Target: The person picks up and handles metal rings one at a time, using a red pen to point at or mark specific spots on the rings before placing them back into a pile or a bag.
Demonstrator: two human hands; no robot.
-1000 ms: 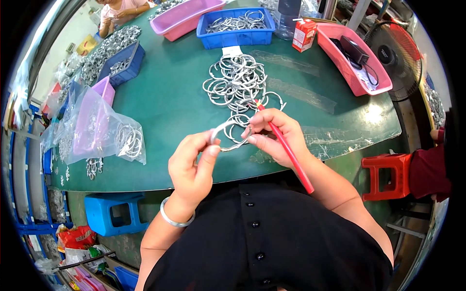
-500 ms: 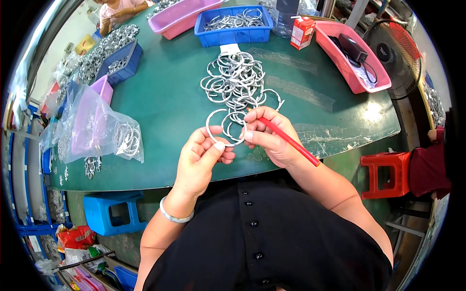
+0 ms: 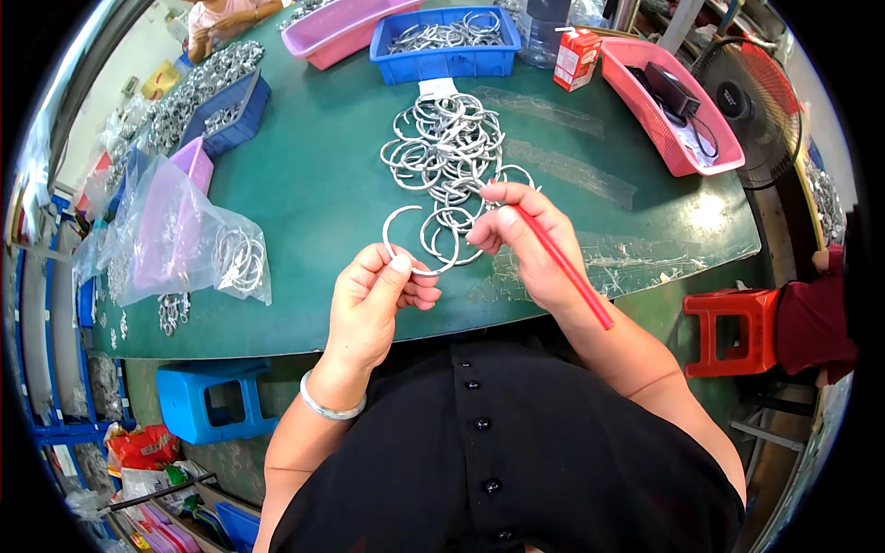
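My left hand (image 3: 367, 300) pinches an open silver-grey metal ring (image 3: 385, 229) between thumb and fingers, near the table's front edge. The ring has a gap at its upper right. My right hand (image 3: 538, 269) is closed around a slim red pencil-like stick (image 3: 570, 269), which lies slanting back over the palm toward the wrist. Its upper end is by the fingertips, and the right fingers are apart from the held ring. Just beyond both hands is a heap of similar rings (image 3: 442, 147), a few of which reach down behind the held one.
A blue bin (image 3: 442, 67) of rings stands behind the heap. To the right are a red drink carton (image 3: 577, 60), a pink basket (image 3: 678, 161) with a black adapter, and a fan (image 3: 742, 101). Clear plastic bags (image 3: 198, 244) lie left. Another person's hands (image 3: 226, 28) show at far left.
My right hand has moved up and right, off the ring it was touching. The left hand has shifted slightly left with the ring, which has turned so its gap shows.
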